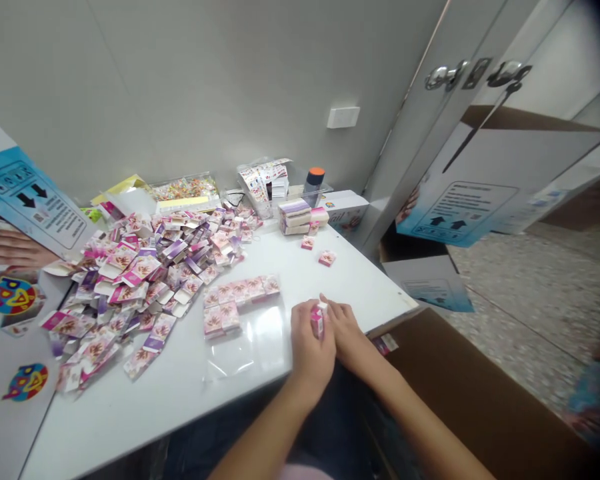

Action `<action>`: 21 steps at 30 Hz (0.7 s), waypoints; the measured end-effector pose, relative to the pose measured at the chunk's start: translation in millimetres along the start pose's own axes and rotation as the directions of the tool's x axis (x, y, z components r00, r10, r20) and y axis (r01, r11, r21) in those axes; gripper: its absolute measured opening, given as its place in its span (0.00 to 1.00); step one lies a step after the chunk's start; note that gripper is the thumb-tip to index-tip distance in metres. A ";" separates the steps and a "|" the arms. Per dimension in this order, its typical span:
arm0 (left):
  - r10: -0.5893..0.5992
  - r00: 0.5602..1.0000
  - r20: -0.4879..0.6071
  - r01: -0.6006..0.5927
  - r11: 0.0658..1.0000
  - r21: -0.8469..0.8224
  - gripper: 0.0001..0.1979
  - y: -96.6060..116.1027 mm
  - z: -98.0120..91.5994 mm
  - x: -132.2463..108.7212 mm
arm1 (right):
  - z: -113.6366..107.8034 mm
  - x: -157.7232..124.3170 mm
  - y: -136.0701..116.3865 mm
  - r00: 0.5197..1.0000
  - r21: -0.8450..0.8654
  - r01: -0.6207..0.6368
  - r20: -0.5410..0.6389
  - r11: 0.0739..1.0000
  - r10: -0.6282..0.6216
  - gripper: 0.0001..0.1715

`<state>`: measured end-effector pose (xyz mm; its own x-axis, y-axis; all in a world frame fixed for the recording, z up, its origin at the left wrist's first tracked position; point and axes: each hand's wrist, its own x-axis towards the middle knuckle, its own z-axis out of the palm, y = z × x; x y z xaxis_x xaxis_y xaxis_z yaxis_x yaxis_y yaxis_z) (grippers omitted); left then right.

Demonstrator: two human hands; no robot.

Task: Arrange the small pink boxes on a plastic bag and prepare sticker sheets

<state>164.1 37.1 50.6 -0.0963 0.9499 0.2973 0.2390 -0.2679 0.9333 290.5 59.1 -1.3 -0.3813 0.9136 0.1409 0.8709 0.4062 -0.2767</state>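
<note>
Grey wall [205,80] behind, double door [420,153] to the right, speckled floor [520,300].

White table [180,393]: work surface, crowded on its left half.

Brown cardboard box [480,400]: open, at the table's right edge, just under the right forearm. Contents not visible from here.

White-and-blue shipping carton [485,193]: leaning near the door, flap up, interior hidden.

Pile of flat printed cartons [145,273]: pink, purple and white, loose, unfolded, spread over the table's left.

Clear plastic sheet [250,347]: lies flat, with a row of made-up boxes [235,300] on its far edge, side by side and touching.

Clear tray [185,189] by the wall: small multicoloured pieces inside, too small to identify. Clear tub [263,183] beside it: holds printed packets standing upright.

Stack of boxes [297,217] near an orange-capped bottle [314,183]. Two loose boxes [327,258] lie apart, mid-table.

Left hand [310,343] and right hand [347,333]: together at the near table edge, both closed by the fingertips on one small pink-and-white box [319,320], held upright just above the surface.

Judgement: one box is being folded shut. Its end flap calls for a steady grip from the left hand and fine tucking pressure from the right fingertips.
</note>
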 end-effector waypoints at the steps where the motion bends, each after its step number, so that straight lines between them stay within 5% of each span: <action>1: -0.008 1.000 0.008 0.008 1.000 0.012 0.12 -1.8 -0.2 0.4 | -1.3 1.0 2.5 0.999 0.097 -0.037 -0.016 0.995 0.038 0.34; 4: -0.016 1.000 0.005 0.016 0.999 0.030 0.11 -7.1 1.8 1.9 | -9.0 1.2 12.0 0.966 0.363 -0.167 -0.124 0.917 0.225 0.32; 7: -0.012 1.000 -0.019 0.013 1.000 0.023 0.10 -13.0 5.5 3.7 | -19.3 -3.6 17.6 0.915 0.652 -0.188 -0.156 0.734 0.373 0.34; 10: -0.031 0.999 -0.011 0.031 1.000 0.000 0.11 -20.2 10.1 5.9 | -23.6 -8.9 14.8 0.911 0.898 -0.109 -0.081 0.426 0.404 0.34; 14: -0.045 0.994 0.096 0.047 0.999 -0.026 0.13 -30.0 18.3 6.7 | -18.8 -9.4 13.1 0.933 0.971 -0.027 -0.061 0.237 0.354 0.34; 17: -0.082 0.987 0.138 0.087 0.996 -0.030 0.15 -37.0 22.9 2.3 | -19.7 -10.1 23.8 0.964 0.974 -0.030 -0.032 0.225 0.265 0.32; 21: -0.182 0.950 0.254 0.215 0.971 -0.108 0.25 -46.0 20.8 -7.8 | -30.0 -16.8 41.2 0.964 0.846 -0.186 0.059 0.499 0.258 0.31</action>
<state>173.9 45.4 1.2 0.1102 0.9920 0.0615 0.1070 -0.0733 0.9916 342.0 60.0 13.5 -0.1611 0.9869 0.0079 0.2430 0.0475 -0.9689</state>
